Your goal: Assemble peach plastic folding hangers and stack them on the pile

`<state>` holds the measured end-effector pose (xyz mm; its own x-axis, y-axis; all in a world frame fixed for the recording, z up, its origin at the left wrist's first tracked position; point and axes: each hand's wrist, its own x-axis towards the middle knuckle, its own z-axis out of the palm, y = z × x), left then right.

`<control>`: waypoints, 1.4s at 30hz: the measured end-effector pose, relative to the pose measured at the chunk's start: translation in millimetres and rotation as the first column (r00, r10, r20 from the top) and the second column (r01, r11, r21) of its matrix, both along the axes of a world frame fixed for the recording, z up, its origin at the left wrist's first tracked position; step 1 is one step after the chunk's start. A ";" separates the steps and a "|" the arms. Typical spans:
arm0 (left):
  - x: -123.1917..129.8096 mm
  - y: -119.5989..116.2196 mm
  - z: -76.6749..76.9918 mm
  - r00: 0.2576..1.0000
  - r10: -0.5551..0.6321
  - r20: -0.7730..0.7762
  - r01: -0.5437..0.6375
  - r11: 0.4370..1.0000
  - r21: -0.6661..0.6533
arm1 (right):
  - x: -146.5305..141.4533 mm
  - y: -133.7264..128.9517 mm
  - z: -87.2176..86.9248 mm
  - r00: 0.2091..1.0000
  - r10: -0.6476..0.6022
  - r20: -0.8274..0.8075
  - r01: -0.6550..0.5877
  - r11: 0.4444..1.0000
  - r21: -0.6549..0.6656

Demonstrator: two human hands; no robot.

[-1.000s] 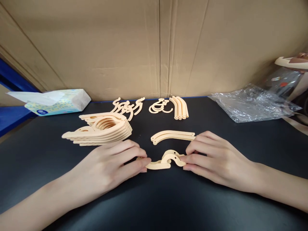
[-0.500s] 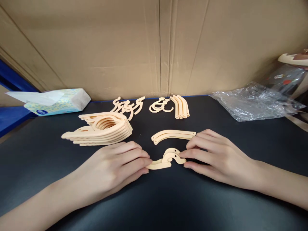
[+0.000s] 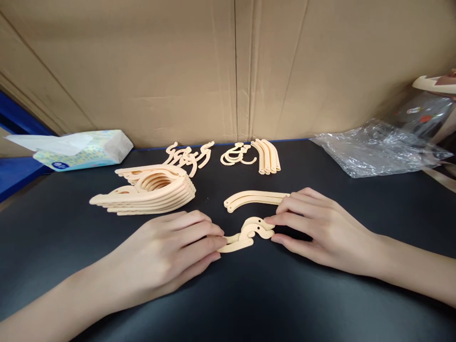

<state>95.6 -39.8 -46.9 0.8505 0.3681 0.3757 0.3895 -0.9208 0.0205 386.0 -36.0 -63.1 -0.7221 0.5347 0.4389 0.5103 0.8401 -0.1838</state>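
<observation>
Two cream plastic hanger pieces (image 3: 245, 235), curved and with dark holes near their right part, lie one beside the other on the black table (image 3: 228, 294). My left hand (image 3: 181, 247) pinches their straight left ends, which its fingers partly hide. At the curved right ends, my right hand (image 3: 309, 228) has its thumb and a fingertip closed on the pieces. Just behind them lie two curved hanger arms (image 3: 254, 197), their right ends partly covered by the fingers of my right hand. A stack of folded cream hangers (image 3: 149, 192) sits behind my left hand.
Several loose hooks (image 3: 185, 156) lie along the back edge, with more round hooks (image 3: 233, 156) and several curved arms (image 3: 267, 156) to their right. A tissue pack (image 3: 85, 149) stands at the back left. Crumpled clear plastic (image 3: 377, 147) covers the back right, before a cardboard wall (image 3: 171, 71).
The fingertip of my right hand has shifted slightly up and left along the farther piece. The right ends of the pieces have moved slightly. My left hand keeps its pinch.
</observation>
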 end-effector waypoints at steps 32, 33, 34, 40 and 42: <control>-3.0 6.1 -3.5 0.999 0.049 0.000 -0.049 0.995 -0.085 | -4.1 -6.0 -1.1 1.000 -0.003 -0.031 0.002 0.999 -0.047; -3.2 6.0 -3.4 0.999 0.052 0.000 -0.052 0.995 -0.087 | -4.2 -6.1 -0.9 1.000 -0.004 -0.030 0.002 0.999 -0.048; -3.3 5.7 -3.2 0.999 0.053 -0.001 -0.053 0.995 -0.087 | -4.3 -6.1 -0.7 1.000 -0.005 -0.030 0.003 0.999 -0.049; -3.4 5.8 -2.0 0.999 0.046 -0.017 -0.048 0.995 -0.089 | -3.3 -5.6 -1.1 1.000 -0.005 -0.027 0.004 0.999 -0.040; -3.1 6.1 -2.2 0.999 0.048 -0.020 -0.049 0.995 -0.091 | -2.7 -5.3 -2.1 1.000 -0.009 -0.029 0.008 0.999 -0.036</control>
<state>92.5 -33.7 -49.2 0.8370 0.4411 0.3238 0.4346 -0.8954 0.0965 383.2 -41.3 -65.2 -0.7047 0.5565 0.4402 0.5115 0.8284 -0.2284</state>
